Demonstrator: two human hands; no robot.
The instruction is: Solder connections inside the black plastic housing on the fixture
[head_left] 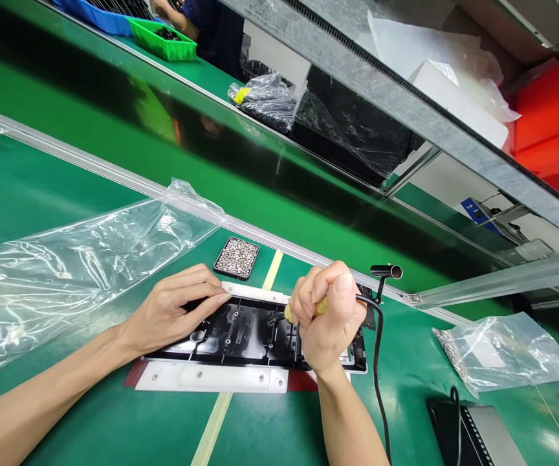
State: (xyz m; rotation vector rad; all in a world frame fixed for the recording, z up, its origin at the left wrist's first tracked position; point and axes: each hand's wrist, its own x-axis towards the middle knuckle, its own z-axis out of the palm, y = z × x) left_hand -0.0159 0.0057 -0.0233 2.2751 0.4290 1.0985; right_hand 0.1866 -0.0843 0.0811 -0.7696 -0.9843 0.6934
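My right hand (330, 314) is wrapped round the yellow handle of a soldering iron (293, 313), whose black cord runs down to the right. The iron's tip points left, over a black plastic housing (245, 330) with ribs and small posts inside. My left hand (180, 307) rests on the housing's left part. Its thumb and forefinger come together at the far edge, by a white fixture strip (255, 292); anything between them is too small to make out. A second white strip (211, 377) with screws lies along the near side. Beyond is a small black tray (237, 257) of tiny metal pieces.
Clear plastic bags lie at left (76, 265) and right. A metal tube holder (385, 272) stands right of the housing. A black and grey device (473, 430) lies at lower right. Behind the green partition are a green bin (160, 39) and a person in dark clothing (216, 32).
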